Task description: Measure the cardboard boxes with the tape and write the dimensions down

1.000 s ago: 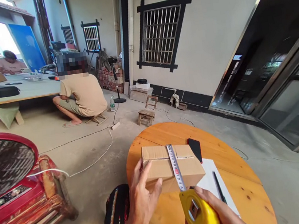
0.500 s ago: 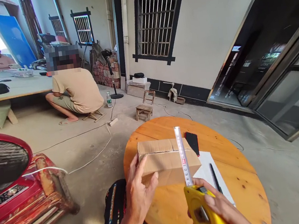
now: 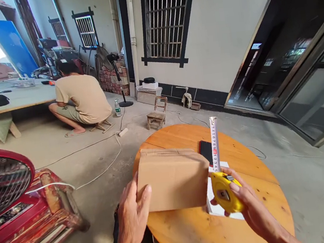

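Head view, nearest first: the left hand (image 3: pixel 132 213) wraps round the left edge of the cardboard box (image 3: pixel 172 182), thumb on its front, and holds it on the round wooden surface (image 3: pixel 244 156). The right hand (image 3: pixel 247 202) is closed round a yellow tape measure (image 3: pixel 224 192) just right of the box. Its tape (image 3: pixel 214 142) is pulled out and sticks straight up. It looks like the box's side is being measured, and for that the tape must lie flat against the box. White paper (image 3: pixel 220 211) lies under the tape measure, and a black phone (image 3: pixel 205 149) lies behind the box. Far off, a person (image 3: pixel 84 100) squats on the floor.
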Demonstrator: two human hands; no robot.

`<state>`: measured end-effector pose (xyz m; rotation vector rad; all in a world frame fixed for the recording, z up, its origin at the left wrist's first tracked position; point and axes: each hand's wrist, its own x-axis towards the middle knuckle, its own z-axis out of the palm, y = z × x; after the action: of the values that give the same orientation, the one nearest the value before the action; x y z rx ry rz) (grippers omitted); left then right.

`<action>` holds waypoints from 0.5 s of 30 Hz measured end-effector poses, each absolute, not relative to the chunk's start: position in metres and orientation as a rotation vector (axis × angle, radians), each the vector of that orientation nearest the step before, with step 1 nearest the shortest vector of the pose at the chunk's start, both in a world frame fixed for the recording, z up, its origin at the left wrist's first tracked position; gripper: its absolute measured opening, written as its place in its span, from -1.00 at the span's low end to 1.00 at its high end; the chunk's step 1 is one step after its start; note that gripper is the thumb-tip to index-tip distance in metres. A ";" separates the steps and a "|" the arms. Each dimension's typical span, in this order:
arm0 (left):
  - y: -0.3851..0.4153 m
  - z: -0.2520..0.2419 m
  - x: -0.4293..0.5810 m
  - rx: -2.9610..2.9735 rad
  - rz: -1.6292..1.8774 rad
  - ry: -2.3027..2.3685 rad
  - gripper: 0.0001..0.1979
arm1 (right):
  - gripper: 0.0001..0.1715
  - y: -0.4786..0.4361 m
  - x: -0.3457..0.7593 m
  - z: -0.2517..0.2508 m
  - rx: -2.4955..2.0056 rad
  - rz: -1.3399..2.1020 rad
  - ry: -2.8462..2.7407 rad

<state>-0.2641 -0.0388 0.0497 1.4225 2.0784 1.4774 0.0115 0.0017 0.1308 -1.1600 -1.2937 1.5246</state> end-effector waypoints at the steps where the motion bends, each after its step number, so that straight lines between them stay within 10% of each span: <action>1: -0.039 0.054 -0.268 1.450 1.451 2.124 -0.42 | -0.27 0.007 0.008 0.135 -1.143 1.534 -1.298; 15: -0.042 0.031 -0.276 1.863 1.353 1.945 -0.50 | -0.38 -0.010 -0.031 0.153 -1.252 2.048 -1.197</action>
<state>-0.2757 -0.0416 0.0306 1.8630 1.9453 1.3534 -0.0314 -0.0097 0.1531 -1.2516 -1.1972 2.0485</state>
